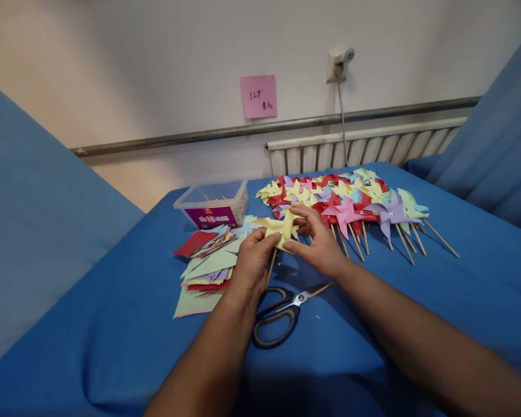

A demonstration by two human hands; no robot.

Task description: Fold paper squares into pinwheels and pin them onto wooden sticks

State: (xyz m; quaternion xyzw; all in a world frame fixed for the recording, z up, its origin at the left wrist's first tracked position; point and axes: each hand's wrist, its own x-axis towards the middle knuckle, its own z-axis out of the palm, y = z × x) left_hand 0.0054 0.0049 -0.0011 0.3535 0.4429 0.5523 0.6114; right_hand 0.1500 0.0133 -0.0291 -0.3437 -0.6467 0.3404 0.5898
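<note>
A yellow paper pinwheel on a thin wooden stick is held up above the blue cloth. My left hand is closed on it, with the thumb pressing near its centre and the stick coming out below. On the other side my right hand has its curved fingers and thumb at the pinwheel's right edges, one fingertip on the upper blade. Below the hands lie scissors with dark handles, their blades pointing right. To the left are stacked coloured paper sheets, partly covered by my left forearm.
Many finished pinwheels in several colours lie at the back right, sticks toward me. A clear plastic box with sticks stands at the back left. A radiator, a rail and a pink note are at the wall; blue curtains flank the table.
</note>
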